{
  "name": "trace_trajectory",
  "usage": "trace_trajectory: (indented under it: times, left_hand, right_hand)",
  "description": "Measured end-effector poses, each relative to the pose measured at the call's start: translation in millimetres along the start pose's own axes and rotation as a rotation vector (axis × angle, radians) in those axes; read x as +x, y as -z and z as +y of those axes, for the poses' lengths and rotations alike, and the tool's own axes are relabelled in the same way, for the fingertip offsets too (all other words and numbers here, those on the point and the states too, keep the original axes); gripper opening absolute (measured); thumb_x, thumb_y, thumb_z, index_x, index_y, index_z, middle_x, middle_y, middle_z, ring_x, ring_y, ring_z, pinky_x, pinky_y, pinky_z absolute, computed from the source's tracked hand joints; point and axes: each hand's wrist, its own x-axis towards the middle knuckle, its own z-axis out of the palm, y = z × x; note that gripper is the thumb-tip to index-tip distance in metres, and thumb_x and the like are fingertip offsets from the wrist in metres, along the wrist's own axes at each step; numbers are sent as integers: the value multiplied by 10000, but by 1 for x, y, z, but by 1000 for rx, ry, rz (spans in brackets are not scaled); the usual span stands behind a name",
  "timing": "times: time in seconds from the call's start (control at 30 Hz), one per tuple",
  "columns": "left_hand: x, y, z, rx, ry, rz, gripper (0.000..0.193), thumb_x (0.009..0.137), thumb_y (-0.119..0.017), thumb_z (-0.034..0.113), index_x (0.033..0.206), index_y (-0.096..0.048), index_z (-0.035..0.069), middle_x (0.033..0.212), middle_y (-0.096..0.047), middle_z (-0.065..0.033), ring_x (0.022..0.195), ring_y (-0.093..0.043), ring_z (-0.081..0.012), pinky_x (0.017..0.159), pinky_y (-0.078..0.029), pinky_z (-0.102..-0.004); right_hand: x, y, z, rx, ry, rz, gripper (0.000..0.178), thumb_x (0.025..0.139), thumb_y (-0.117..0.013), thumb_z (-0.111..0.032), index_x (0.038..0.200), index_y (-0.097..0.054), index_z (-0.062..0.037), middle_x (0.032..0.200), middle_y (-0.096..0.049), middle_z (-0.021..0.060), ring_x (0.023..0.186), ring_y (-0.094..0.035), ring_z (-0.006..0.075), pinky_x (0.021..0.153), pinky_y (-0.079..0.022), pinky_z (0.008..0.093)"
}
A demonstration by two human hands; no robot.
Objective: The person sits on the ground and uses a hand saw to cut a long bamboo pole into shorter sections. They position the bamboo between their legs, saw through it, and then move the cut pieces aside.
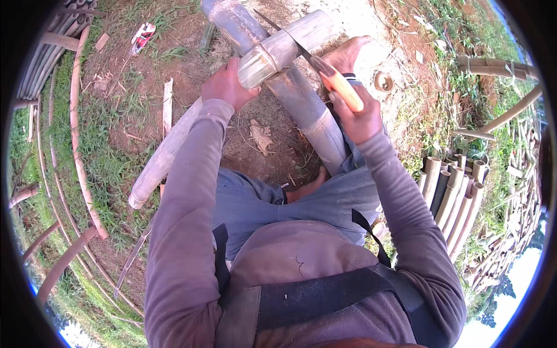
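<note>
the left hand (227,84) is closed around the near end of a tube (272,56). the tube is bamboo, and it lies across a thick gray log (297,100), so the two make a cross. the log slants from the top of the view down to the legs (348,188).

the right hand (361,116) is closed tight on the orange handle of a saw (342,88). the thin dark blade goes over the top of the tube, past the spot where the log is, and its tip points up and to the left.

a pale pole (165,156) slants down beside the left arm. the arm hides its top, so i can't tell if it is joined to the tube.

one bare foot (348,53) is near the saw, just beside the tube. a dry leaf (261,137) is on the dirt, left of the log. far to the left there is a red and white wrapper (143,38) in the grass, near a stack of poles (55,49). on the right, cut tubes (455,194) stand close together.
</note>
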Motion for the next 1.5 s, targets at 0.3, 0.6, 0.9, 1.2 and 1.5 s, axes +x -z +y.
trace_trajectory:
  times: [0.3, 0.6, 0.9, 1.2, 1.5]
  left_hand:
    - [4, -11, 8, -4, 14, -26, 947, 748, -882, 502, 1509, -487, 100, 1292, -708, -189, 1133, -725, -383, 975, -583, -489]
    - [5, -21, -3, -31, -8, 51, 951, 714, -894, 503, 1485, -498, 114, 1283, -702, -189, 1143, -714, -387, 992, -560, -512]
    - [10, -25, 4, -39, -28, 75, 968, 698, -907, 465, 1479, -491, 72, 1265, -697, -224, 1107, -713, -415, 956, -575, -515]
    - [5, -28, -2, -72, -71, 115, 911, 672, -914, 437, 1415, -522, 84, 1242, -688, -210, 1088, -708, -420, 937, -571, -535]
    - [-2, -27, 9, -70, -39, 132, 944, 653, -934, 426, 1428, -536, 64, 1265, -687, -227, 1131, -693, -430, 972, -557, -530]
  right_hand:
    - [-21, 2, 33, 84, 27, 86, 271, 913, -845, -163, 1076, -712, 9, 860, -751, 147, 716, -720, 223, 680, -561, 349]
    - [-14, 13, 33, 440, -101, 312, 218, 968, -802, -147, 1095, -719, 11, 901, -764, 66, 785, -721, 123, 690, -570, 300]
    - [47, 81, 171, -650, -357, 264, 751, 913, -725, -584, 1454, -549, -94, 1320, -681, 188, 1108, -712, 366, 946, -551, 504]
    - [173, -21, 128, -956, 125, -6, 976, 756, -873, -389, 1589, -413, -175, 1591, -466, 112, 1493, -415, 344, 1278, -244, 618]
    - [159, -2, 81, -79, -335, 245, 1080, 698, -928, -449, 1513, -409, 33, 1418, -547, 307, 1403, -511, 446, 1246, -347, 510]
